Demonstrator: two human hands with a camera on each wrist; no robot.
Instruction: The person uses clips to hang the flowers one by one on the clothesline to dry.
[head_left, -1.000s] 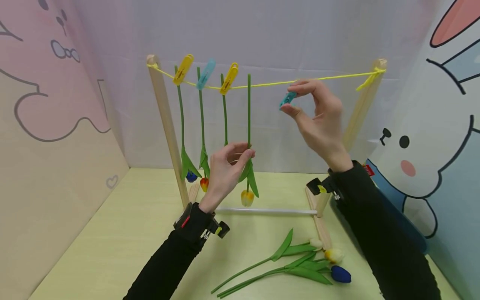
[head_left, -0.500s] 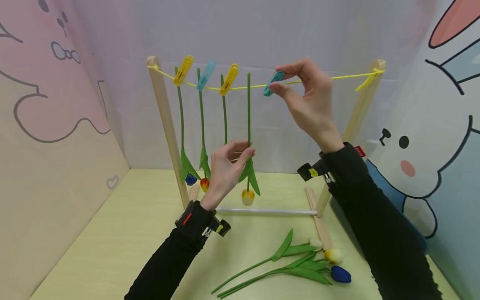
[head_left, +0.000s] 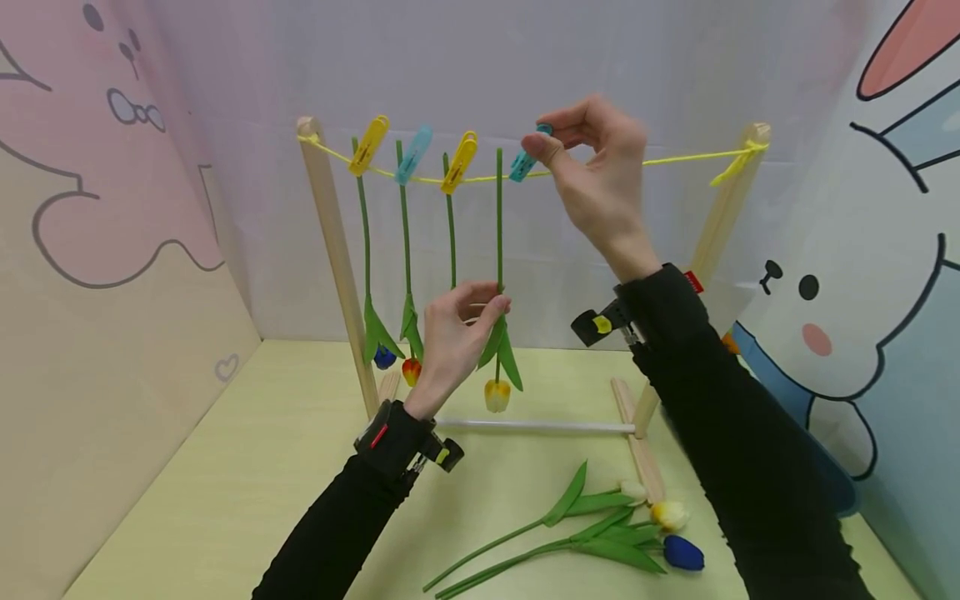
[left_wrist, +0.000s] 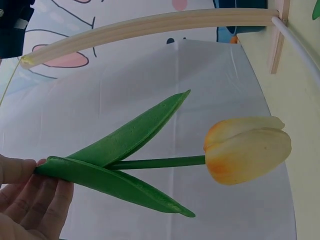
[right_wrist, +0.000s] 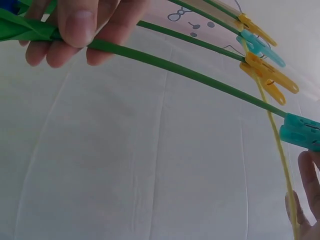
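Note:
My left hand [head_left: 459,337] pinches the stem of a yellow-white artificial tulip [head_left: 497,395], which hangs head down with its stem end reaching above the yellow cord [head_left: 577,167]. In the left wrist view the tulip's bloom [left_wrist: 247,150] and two leaves show beyond my thumb and fingers. My right hand [head_left: 600,179] holds a teal clothespin [head_left: 522,164] between thumb and fingers, just right of the stem's top. The right wrist view has the clothespin [right_wrist: 301,131] at the stem end; whether its jaws enclose stem and cord I cannot tell.
Three clothespins, yellow [head_left: 370,145], light blue [head_left: 413,156] and yellow [head_left: 459,162], hold upside-down tulips on the cord. Wooden posts [head_left: 337,267] carry the cord. Several tulips [head_left: 585,533] lie on the table at the front, and a white rod [head_left: 540,427] joins the frame's base.
My right hand has moved left and up, bringing the teal clothespin from right of the cord's middle to beside the tulip stem. The left hand has stayed nearly still on the stem.

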